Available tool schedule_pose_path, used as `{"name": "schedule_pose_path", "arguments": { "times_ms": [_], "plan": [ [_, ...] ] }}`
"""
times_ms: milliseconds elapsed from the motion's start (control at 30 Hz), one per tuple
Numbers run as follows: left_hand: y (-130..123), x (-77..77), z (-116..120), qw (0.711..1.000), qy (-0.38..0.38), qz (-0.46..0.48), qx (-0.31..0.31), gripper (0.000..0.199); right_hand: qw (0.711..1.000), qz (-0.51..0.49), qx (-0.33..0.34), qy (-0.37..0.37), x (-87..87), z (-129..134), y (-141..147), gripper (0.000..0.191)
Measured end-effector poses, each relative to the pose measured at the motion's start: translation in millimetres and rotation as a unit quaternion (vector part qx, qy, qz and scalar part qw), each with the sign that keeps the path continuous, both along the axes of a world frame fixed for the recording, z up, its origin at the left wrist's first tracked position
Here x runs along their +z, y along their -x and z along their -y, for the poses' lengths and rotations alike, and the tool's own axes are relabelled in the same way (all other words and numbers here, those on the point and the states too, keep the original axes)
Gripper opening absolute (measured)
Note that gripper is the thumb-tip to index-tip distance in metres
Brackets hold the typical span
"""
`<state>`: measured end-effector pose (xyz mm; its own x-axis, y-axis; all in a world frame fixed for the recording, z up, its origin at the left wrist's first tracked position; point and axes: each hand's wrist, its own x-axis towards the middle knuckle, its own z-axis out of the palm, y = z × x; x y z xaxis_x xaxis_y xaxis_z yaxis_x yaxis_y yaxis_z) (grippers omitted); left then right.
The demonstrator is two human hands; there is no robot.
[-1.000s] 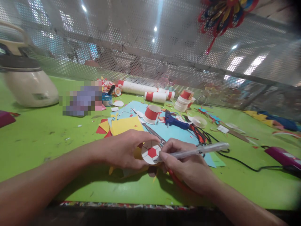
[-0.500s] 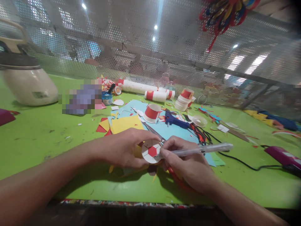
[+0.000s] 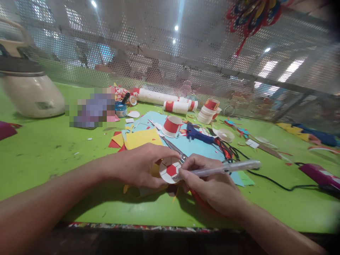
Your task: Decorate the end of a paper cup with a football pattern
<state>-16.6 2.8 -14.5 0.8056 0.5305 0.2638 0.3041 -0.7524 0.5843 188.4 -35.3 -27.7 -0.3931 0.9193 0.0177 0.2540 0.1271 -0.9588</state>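
Observation:
My left hand (image 3: 142, 164) curves its thumb and fingers around a small round white piece (image 3: 164, 176) that looks like a paper cup's base. A red hexagon (image 3: 171, 170) sits at its centre, with dark lines running out toward the rim like a football pattern. In my right hand (image 3: 209, 182) is a pen (image 3: 231, 166) with a clear barrel, its tip at the right side of the white disc. Scissors (image 3: 175, 148) lie open under my hands, their orange-red handle (image 3: 202, 202) partly hidden by my right hand. Just beyond stands a red and white paper cup (image 3: 172, 126).
Yellow paper (image 3: 143, 138) and light blue sheets (image 3: 151, 118) lie ahead. A blue glue gun (image 3: 199, 134) with a black cord rests at right. Farther back are stacked paper cups (image 3: 175, 107) and an ink-blue jar (image 3: 121, 110). A large kettle (image 3: 32, 95) stands at left.
The pen's rear end has shifted slightly left, its tip still at the disc. The left hand keeps its hold, nearly unmoved.

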Motion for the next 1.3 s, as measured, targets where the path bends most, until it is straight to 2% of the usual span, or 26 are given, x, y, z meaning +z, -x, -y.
{"name": "schedule_pose_path", "arguments": {
  "times_ms": [300, 633, 833, 1033, 1133, 1300],
  "plan": [
    [-1.2, 0.8, 0.1, 1.000, 0.003, -0.003, 0.000, 0.040, 0.999, 0.030, 0.004, -0.016, -1.5, -1.0, -1.6, 0.013],
    [0.3, -0.7, -0.3, 1.000, 0.002, -0.023, 0.003, 0.043, 0.996, 0.075, -0.003, -0.046, 4.6, -0.3, -0.7, 0.013],
    [-1.4, -2.7, 0.0, 1.000, -0.011, -0.025, 0.002, 0.039, 0.997, 0.078, 0.000, -0.026, 3.5, -0.9, -0.4, 0.012],
    [-0.5, -0.5, 0.4, 1.000, -0.010, -0.013, 0.001, 0.036, 0.999, 0.038, -0.012, 0.001, 4.8, -1.9, 1.0, 0.014],
    [-0.2, 0.9, 0.6, 1.000, -0.012, -0.002, -0.004, 0.034, 0.999, 0.035, -0.022, -0.008, 4.8, -1.9, 1.3, 0.015],
    [-0.1, -0.7, -0.3, 1.000, -0.013, 0.007, -0.008, 0.036, 1.000, 0.016, -0.005, 0.002, 1.2, -1.9, 1.2, 0.015]
  ]
}}
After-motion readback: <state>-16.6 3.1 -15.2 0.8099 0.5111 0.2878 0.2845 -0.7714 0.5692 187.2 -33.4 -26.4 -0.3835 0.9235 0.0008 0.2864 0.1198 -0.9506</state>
